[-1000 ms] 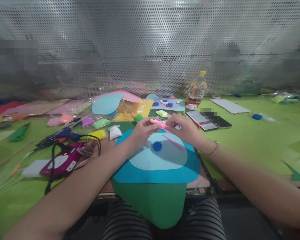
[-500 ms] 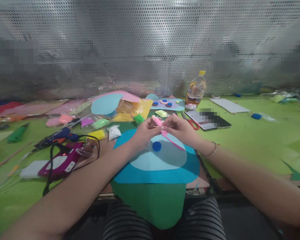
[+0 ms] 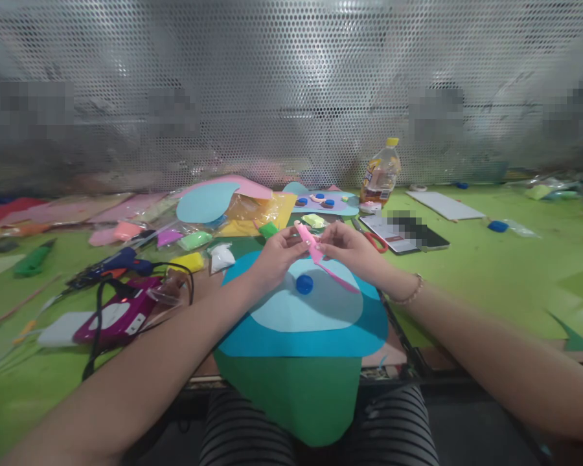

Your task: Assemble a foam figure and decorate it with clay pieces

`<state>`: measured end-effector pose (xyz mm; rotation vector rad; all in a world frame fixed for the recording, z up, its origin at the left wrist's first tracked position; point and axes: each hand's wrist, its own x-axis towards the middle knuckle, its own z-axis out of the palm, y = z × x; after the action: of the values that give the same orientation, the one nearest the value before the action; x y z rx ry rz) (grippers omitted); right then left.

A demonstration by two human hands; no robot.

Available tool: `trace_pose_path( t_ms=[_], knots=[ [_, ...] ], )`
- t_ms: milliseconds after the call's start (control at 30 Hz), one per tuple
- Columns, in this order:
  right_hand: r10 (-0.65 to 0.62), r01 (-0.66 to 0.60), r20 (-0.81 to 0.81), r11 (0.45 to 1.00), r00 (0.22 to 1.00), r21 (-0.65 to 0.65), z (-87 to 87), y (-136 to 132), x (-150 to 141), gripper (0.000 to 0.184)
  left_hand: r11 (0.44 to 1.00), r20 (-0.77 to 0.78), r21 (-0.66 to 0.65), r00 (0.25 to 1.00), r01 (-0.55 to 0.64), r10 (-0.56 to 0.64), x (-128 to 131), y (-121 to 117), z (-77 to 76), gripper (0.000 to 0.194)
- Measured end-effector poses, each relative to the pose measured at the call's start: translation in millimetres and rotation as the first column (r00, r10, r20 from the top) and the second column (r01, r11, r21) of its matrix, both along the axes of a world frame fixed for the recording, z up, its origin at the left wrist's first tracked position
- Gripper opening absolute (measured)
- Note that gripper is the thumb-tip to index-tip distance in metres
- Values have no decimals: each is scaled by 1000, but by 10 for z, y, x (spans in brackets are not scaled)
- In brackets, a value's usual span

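Note:
Between the fingertips of both hands is a small pink piece (image 3: 311,243) with a paler rounded end; whether it is clay or paper I cannot tell. My left hand (image 3: 278,257) pinches it from the left, and my right hand (image 3: 350,251) from the right. Below them lies a light blue rounded paper shape (image 3: 315,310) on a larger bright blue paper (image 3: 301,343), with dark green paper (image 3: 296,395) under both. A round blue disc (image 3: 304,284) sits on the light blue shape, close to a narrow pink strip (image 3: 339,279).
Left are a glue gun (image 3: 114,262), a magenta power strip (image 3: 119,314) with cables, and several coloured packets. Red-handled scissors (image 3: 377,242), phones (image 3: 393,234) and a drink bottle (image 3: 381,175) stand or lie right. Behind rises a perforated metal panel (image 3: 282,84).
The pink piece has turned from lying nearly sideways to slanting down toward the right. My right fingers moved in against it, then eased slightly back. The scissors' red handle shows more.

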<state>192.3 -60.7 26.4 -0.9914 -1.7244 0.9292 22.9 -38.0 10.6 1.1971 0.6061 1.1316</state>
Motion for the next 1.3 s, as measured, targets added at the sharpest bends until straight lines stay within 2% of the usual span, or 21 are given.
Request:
trace_pose_path(
  t_ms=[100, 267, 567, 867, 1033, 1133, 1300],
  knots=[
    [3, 1, 32, 993, 999, -119, 13, -22, -12, 34, 1000, 28, 16, 999, 22, -22, -2, 14, -14, 39],
    [88, -71, 53, 963, 995, -261, 11, -38, -37, 28, 999, 36, 33, 999, 34, -36, 10, 2, -8, 38],
    [46, -28, 130, 991, 990, -134, -1, -58, -53, 30, 1000, 20, 24, 1000, -5, 4, 11, -1, -30, 41],
    [39, -22, 97, 984, 994, -177, -15, -29, -66, 23, 998, 3, 21, 999, -53, 53, 4, -27, 18, 44],
    [59, -49, 39, 975, 997, -219, -16, -35, -74, 27, 994, 20, 54, 996, -93, 92, 21, -17, 15, 50],
    [69, -65, 8, 966, 998, -250, -9, -40, -81, 29, 991, 26, 89, 995, -95, 93, 25, -5, 6, 46],
    [79, -70, 22, 963, 997, -258, -12, -42, -75, 33, 989, -10, 103, 994, -103, 105, 12, -19, -3, 50]
  ],
)
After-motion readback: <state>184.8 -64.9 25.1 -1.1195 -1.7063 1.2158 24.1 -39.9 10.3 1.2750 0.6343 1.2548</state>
